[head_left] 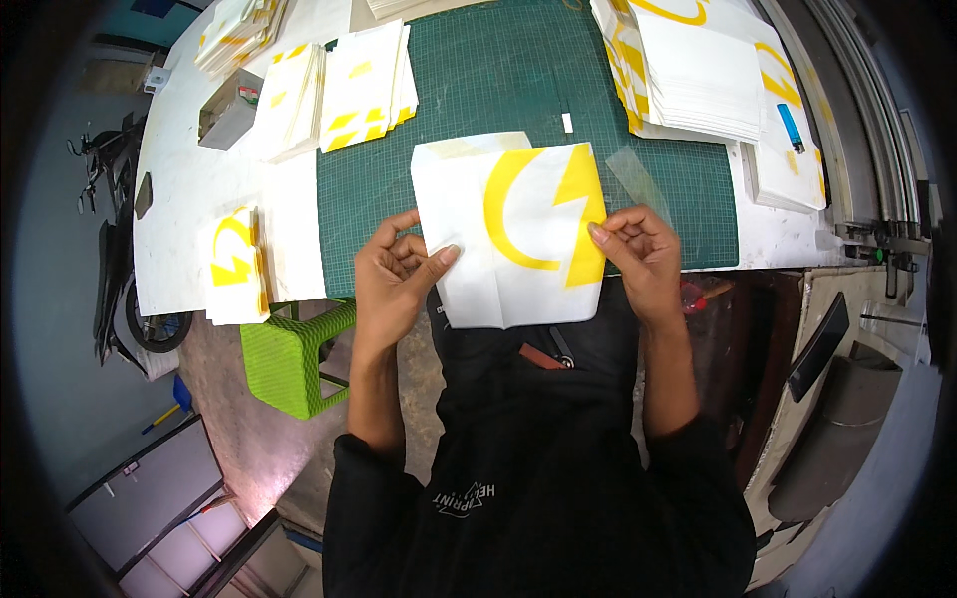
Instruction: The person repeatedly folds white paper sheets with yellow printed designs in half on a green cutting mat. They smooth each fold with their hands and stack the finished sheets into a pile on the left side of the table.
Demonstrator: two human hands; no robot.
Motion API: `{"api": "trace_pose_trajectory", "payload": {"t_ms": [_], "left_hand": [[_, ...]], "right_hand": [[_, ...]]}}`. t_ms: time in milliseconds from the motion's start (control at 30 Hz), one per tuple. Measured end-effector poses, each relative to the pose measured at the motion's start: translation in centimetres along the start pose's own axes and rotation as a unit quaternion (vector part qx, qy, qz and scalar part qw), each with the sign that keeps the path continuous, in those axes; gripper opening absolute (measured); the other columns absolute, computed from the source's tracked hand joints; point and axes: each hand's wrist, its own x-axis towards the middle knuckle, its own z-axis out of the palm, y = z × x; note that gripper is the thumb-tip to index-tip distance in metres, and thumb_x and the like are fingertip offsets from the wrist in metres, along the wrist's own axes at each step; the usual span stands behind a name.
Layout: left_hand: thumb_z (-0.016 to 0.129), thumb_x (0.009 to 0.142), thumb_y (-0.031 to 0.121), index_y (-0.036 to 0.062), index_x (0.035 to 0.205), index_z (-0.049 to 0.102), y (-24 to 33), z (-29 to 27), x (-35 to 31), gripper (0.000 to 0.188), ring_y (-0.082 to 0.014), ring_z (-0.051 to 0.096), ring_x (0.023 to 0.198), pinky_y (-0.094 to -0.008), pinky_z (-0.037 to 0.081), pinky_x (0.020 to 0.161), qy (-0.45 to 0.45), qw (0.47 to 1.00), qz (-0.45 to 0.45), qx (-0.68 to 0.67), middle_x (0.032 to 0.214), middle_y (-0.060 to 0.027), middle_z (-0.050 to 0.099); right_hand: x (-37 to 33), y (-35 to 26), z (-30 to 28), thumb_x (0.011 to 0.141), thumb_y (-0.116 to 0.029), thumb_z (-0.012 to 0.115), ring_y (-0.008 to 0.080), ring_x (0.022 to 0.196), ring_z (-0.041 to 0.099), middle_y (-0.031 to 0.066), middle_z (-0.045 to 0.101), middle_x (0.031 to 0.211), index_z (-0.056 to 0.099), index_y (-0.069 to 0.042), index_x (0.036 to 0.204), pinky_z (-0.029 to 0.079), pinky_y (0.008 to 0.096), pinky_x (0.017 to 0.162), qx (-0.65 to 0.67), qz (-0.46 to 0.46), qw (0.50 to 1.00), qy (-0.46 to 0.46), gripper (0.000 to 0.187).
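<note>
Between my two hands is a white folded sheet with a yellow print (pixel 528 234), held up over the near edge of the green cutting mat (pixel 478 80). A crease runs down it, and a paler flap shows behind its top edge. My left hand (pixel 394 284) pinches its left side, the thumb on the front and the fingers partly behind. On the right edge, my right hand (pixel 643 261) grips the sheet between thumb and fingers. A clear plastic strip (pixel 634 179) lies on the mat close to my right hand.
Stacks of similar white-and-yellow sheets (pixel 367 85) lie at the far left, with a large stack (pixel 703 85) far right. A grey box (pixel 229 112), a blue lighter (pixel 791 128) and a small white piece (pixel 567 123) are also there. A green stool (pixel 284 364) stands below the table's left side.
</note>
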Motion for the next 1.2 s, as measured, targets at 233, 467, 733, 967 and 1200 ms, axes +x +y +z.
{"api": "trace_pose_trajectory", "payload": {"t_ms": [233, 467, 733, 967, 1200], "left_hand": [[0.081, 0.089, -0.005, -0.0106, 0.141, 0.049, -0.2, 0.8, 0.9, 0.061, -0.0098, 0.071, 0.078, -0.0222, 0.056, 0.072, 0.009, 0.999, 0.0, -0.036, 0.085, -0.0092, 0.075], [0.083, 0.088, -0.004, -0.0104, 0.14, 0.05, -1.3, -0.6, 1.4, 0.062, -0.0109, 0.073, 0.078, -0.023, 0.056, 0.071, 0.016, 0.999, -0.027, -0.03, 0.083, -0.0098, 0.076], [0.075, 0.096, -0.001, -0.0109, 0.138, 0.053, -1.6, -1.6, 3.4, 0.048, -0.0105, 0.072, 0.076, -0.0231, 0.056, 0.068, 0.029, 0.996, -0.069, -0.053, 0.084, -0.0095, 0.076], [0.072, 0.098, 0.0, -0.0077, 0.13, 0.057, -4.3, -1.6, 5.1, 0.036, -0.0124, 0.069, 0.079, -0.0277, 0.057, 0.074, 0.048, 0.998, 0.03, -0.007, 0.086, -0.0088, 0.074], [0.074, 0.097, -0.001, -0.0066, 0.126, 0.059, -3.3, -2.1, 5.8, 0.034, -0.0098, 0.067, 0.079, -0.0246, 0.054, 0.074, 0.034, 0.996, -0.022, -0.073, 0.085, -0.0071, 0.073]], "right_hand": [[1.4, -0.8, 0.8, 0.096, 0.002, 0.075, 0.0148, 0.098, 0.072, 0.0154, 0.077, 0.109, 0.077, 0.005, 0.114, 0.057, 0.0278, 0.088, -0.052, 0.02, 0.996, -0.072, 0.018], [2.1, -0.7, -0.1, 0.096, -0.004, 0.078, 0.0132, 0.092, 0.073, 0.0133, 0.08, 0.103, 0.08, 0.004, 0.111, 0.057, 0.0268, 0.083, -0.114, 0.088, 0.986, -0.08, 0.017], [4.1, -0.3, -1.7, 0.095, -0.003, 0.078, 0.0085, 0.08, 0.068, 0.0082, 0.078, 0.092, 0.079, 0.004, 0.111, 0.053, 0.0225, 0.073, -0.157, 0.064, 0.985, -0.035, 0.017], [5.6, 0.0, -0.8, 0.097, -0.01, 0.077, 0.0052, 0.064, 0.058, 0.0028, 0.071, 0.077, 0.079, 0.005, 0.11, 0.044, 0.0224, 0.058, -0.237, 0.083, 0.968, -0.017, 0.019], [6.3, 0.5, -0.2, 0.097, -0.009, 0.078, 0.0035, 0.057, 0.053, 0.0013, 0.069, 0.073, 0.078, 0.005, 0.109, 0.038, 0.0208, 0.052, -0.189, 0.085, 0.978, 0.022, 0.019]]}}
